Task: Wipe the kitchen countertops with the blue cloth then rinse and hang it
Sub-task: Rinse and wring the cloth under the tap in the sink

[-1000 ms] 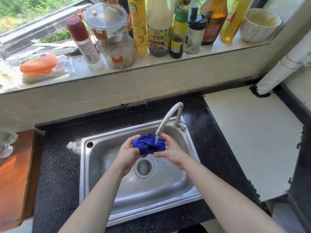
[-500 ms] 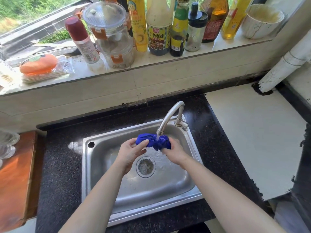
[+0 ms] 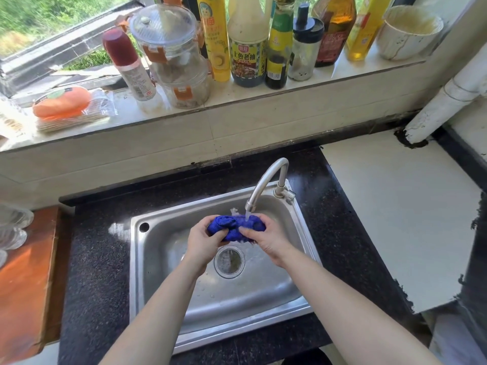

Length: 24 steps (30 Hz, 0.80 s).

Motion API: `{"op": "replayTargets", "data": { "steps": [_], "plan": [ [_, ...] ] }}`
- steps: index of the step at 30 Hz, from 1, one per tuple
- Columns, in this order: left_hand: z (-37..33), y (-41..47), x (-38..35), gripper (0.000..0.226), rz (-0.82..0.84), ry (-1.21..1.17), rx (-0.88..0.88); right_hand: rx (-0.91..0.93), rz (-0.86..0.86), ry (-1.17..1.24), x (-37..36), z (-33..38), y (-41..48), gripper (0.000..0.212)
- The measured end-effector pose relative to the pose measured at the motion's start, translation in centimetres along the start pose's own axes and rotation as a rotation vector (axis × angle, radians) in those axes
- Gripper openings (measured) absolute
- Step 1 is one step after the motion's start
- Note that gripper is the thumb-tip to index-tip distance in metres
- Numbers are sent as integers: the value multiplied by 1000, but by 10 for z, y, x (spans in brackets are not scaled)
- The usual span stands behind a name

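The blue cloth (image 3: 232,227) is bunched into a wet wad over the steel sink (image 3: 158,299), directly under the curved tap (image 3: 266,180). Water runs from the spout onto the cloth's right half. My left hand (image 3: 204,242) grips the cloth's left end with fingers curled around it. My right hand (image 3: 268,238) clasps the right end, thumb pressed on top. Both hands hover above the round drain (image 3: 228,262). The black speckled countertop (image 3: 97,272) surrounds the sink.
A tiled windowsill (image 3: 237,101) behind the sink carries several sauce bottles, stacked clear containers, a white bowl and an orange sponge in a packet. A pale board (image 3: 395,212) lies to the right, a white pipe (image 3: 448,101) beyond it. An orange wooden surface (image 3: 23,285) with glassware is at left.
Both hands have kept kneading the cloth under the running water; it was twisted and raised toward the spout, and the left hand has closed tighter on its left end.
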<state>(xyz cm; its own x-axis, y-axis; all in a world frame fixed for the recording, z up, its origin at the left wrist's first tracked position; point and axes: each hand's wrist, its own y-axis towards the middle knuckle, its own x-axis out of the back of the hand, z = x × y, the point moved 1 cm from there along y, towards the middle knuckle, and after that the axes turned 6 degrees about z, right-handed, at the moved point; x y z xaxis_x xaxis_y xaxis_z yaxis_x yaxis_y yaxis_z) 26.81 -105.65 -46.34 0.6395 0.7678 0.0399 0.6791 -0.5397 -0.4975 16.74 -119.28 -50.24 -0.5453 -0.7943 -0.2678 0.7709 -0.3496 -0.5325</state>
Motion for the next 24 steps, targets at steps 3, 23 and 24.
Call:
{"op": "replayTargets", "data": {
  "steps": [3, 23, 24],
  "plan": [
    [3, 1, 3, 29, -17, 16, 7, 39, 19, -45, -4, 5, 0, 32],
    [-1, -3, 0, 30, -41, -179, 56, 13, -7, 2, 18, 23, -8, 81],
    [-1, -3, 1, 33, -44, -179, 52, -21, -2, -2, 18, 23, -8, 86]
  ]
}}
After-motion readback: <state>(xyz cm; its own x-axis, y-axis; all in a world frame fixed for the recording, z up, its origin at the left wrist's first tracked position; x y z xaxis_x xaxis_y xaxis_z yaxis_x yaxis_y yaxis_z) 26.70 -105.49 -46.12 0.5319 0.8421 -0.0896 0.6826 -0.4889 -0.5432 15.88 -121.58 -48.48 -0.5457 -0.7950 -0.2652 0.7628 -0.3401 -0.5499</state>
